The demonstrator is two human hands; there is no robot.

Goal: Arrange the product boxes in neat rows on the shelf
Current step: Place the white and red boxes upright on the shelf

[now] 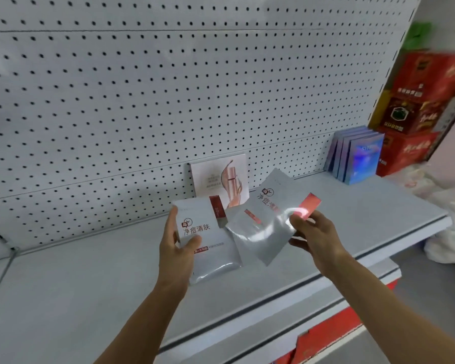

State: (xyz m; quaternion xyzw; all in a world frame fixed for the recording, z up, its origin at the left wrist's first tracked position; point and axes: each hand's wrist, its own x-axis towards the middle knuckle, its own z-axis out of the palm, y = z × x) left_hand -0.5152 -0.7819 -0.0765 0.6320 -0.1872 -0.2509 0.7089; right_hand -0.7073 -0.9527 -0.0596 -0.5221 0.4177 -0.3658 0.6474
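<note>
Left hand (177,239) grips a glossy silver sachet (208,240) above the grey metal shelf (76,285) | pink box (221,179) leans on white pegboard (116,101) | right hand (314,236) pinches a tilted second sachet (263,227) | iridescent blue boxes (357,156) stand upright, red cartons (415,111) beyond.

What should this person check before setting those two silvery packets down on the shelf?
1. Left hand grips the left packet: ok.
2. Right hand pinches the right packet: ok.
3. Right packet held straight: not ok, tilted.
4. Bare shelf space to place them: ok.
5. Pink box upright against the pegboard: ok.
6. Blue boxes in a neat row: ok.
</note>
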